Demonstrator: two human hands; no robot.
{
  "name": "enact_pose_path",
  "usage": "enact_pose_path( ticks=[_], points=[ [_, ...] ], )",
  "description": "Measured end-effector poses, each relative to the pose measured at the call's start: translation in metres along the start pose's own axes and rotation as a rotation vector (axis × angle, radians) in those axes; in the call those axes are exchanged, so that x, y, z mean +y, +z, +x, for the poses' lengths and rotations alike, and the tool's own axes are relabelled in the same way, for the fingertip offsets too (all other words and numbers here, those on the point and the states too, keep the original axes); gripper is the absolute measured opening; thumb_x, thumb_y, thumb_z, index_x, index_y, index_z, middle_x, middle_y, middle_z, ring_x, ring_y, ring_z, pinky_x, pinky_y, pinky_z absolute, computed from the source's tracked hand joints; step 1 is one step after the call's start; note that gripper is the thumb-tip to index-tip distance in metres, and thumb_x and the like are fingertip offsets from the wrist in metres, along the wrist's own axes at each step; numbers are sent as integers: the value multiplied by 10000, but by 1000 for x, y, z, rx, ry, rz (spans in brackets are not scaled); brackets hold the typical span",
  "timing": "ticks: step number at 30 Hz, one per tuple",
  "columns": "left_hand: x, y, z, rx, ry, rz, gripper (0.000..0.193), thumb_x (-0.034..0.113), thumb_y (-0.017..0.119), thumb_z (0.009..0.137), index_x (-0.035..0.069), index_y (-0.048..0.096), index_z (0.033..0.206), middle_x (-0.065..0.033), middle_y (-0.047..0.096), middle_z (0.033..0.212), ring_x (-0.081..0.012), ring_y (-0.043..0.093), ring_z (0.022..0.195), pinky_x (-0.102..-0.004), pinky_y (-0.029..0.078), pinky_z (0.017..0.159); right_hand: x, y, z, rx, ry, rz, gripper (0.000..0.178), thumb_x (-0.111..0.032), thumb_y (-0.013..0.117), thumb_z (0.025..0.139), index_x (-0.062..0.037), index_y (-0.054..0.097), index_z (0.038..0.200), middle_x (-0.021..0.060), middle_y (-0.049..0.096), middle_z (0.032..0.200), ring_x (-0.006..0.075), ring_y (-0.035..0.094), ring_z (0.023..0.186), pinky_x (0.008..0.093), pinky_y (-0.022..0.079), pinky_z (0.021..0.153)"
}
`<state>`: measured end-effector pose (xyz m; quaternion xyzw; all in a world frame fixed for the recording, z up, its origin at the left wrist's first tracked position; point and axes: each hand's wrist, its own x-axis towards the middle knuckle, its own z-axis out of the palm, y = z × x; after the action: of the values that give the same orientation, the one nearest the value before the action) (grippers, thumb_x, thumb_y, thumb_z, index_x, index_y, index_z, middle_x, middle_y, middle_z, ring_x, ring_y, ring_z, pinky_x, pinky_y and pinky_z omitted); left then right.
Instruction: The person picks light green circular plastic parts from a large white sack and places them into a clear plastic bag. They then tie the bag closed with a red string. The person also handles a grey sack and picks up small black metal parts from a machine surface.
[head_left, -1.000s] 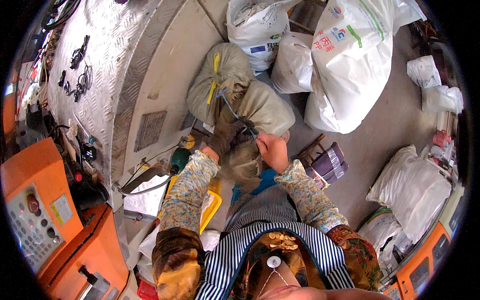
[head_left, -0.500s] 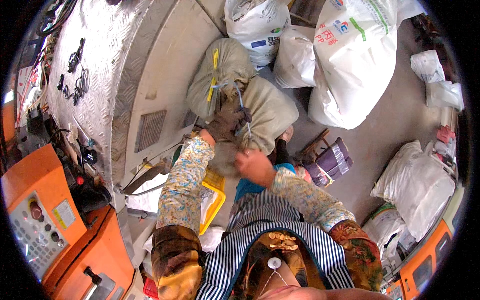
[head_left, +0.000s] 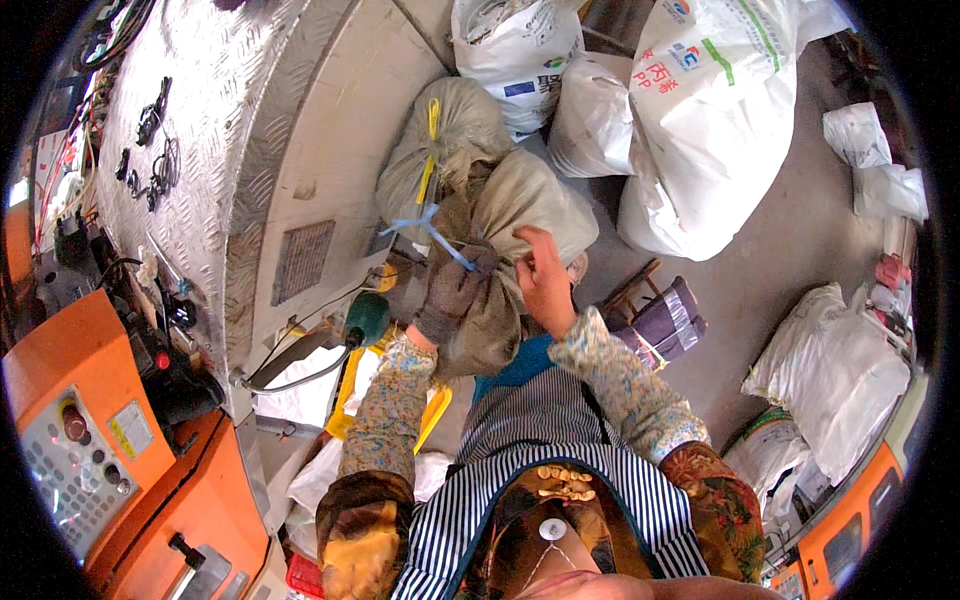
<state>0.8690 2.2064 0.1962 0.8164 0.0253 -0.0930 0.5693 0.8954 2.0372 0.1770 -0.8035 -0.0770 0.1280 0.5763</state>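
My left hand (head_left: 452, 298), in a dark brown glove, is closed round the bunched cloth of a grey-brown sack (head_left: 483, 335). A light blue strip (head_left: 428, 228) lies across the bunched cloth just above the glove, its ends sticking out. My right hand (head_left: 543, 280), bare, is beside that cloth, in front of a full beige sack (head_left: 540, 205). Its fingers are bent and apart, with nothing visible between them. Behind, a greyish sack (head_left: 455, 125) with a yellow strap (head_left: 430, 150) leans against a pale machine panel.
White printed sacks (head_left: 710, 130) stand at the far right of my hands. A small seat with a purple wrapped cushion (head_left: 668, 322) is to the right. Close to my left forearm are a dark green rounded object (head_left: 368, 318) and a yellow crate (head_left: 434, 420). An orange machine (head_left: 80, 370) stands left.
My left hand has come lower and nearer, drawing the bunched cloth along. My right hand has lifted away from the lower sack, its fingers now apart. The blue strip lies further left.
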Motion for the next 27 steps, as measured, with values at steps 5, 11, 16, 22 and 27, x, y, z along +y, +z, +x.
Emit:
enact_pose_path(
  ticks=[5,11,16,22,27],
  points=[
    [-29,13,-8,185,-237,-657,260,217,463,988,11,621,984,-60,643,969,-144,578,903,-280,447,829,27,5,30,-381,-230,-114,377,-58,547,796,-54,545,1173,177,589,1092,387,560,1008,420,461,859],
    [-44,21,-1,437,-311,-418,322,275,463,975,-11,611,962,-103,639,870,-204,582,814,-320,444,762,16,-14,24,-414,-187,-563,244,-108,556,805,-78,620,1038,146,633,958,340,593,918,415,486,790],
    [-95,-10,-27,380,-295,35,302,257,536,916,-24,595,1009,-186,608,864,-321,577,819,-402,435,701,66,-42,-26,-557,182,-439,160,-149,579,835,-72,610,973,122,613,857,297,588,837,363,480,745],
    [-81,-4,-16,183,-401,-761,237,233,473,978,34,574,899,-40,586,790,-182,569,759,-306,449,675,25,-11,-3,-417,405,1031,217,-237,572,905,-24,544,879,101,517,694,235,536,700,329,439,679],
    [-112,-1,-22,358,-417,-629,276,287,444,976,48,572,925,-36,594,787,-170,560,687,-289,462,658,18,-7,9,-518,59,166,283,-266,537,940,-8,473,844,102,473,703,247,500,671,351,419,639]
  ],
)
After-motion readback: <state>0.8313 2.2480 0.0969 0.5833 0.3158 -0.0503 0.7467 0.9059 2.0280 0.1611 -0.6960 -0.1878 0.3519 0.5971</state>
